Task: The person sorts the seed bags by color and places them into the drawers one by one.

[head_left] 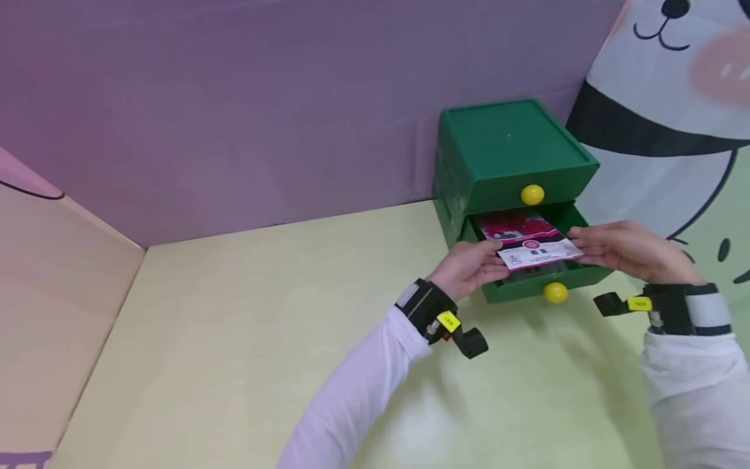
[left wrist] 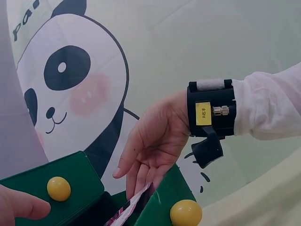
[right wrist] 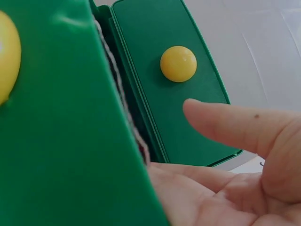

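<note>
Holding the flat pink-and-white printed packet (head_left: 530,241) by its two short ends, I have it lying level across the mouth of the pulled-out lower drawer (head_left: 577,277) of the small green plastic two-drawer chest (head_left: 510,146). My left hand (head_left: 469,267) pinches the packet's end nearest it, thumb on top and fingers curled beneath; my right hand (head_left: 629,251) takes the opposite end, its fingers fairly straight and reaching down along the packet's edge, as the left wrist view shows (left wrist: 155,141). The packet's long axis runs from one hand to the other, side to side along the drawer's front, so it sits between my palms and just beyond my fingertips, over the open cavity and not yet down in it. Both hands are about equally close; neither has the lead.

The round yellow knob of the lower drawer (head_left: 555,292) is just below my knuckles, between my wrists, and the round yellow knob of the shut upper drawer (head_left: 532,194) stands just past the packet, above it. In the right wrist view the packet shows only as a thin edge (right wrist: 120,84) in the gap behind the drawer front, beside my open palm (right wrist: 225,197). The chest stands on the pale yellow tabletop (head_left: 293,312) under my forearms.
</note>
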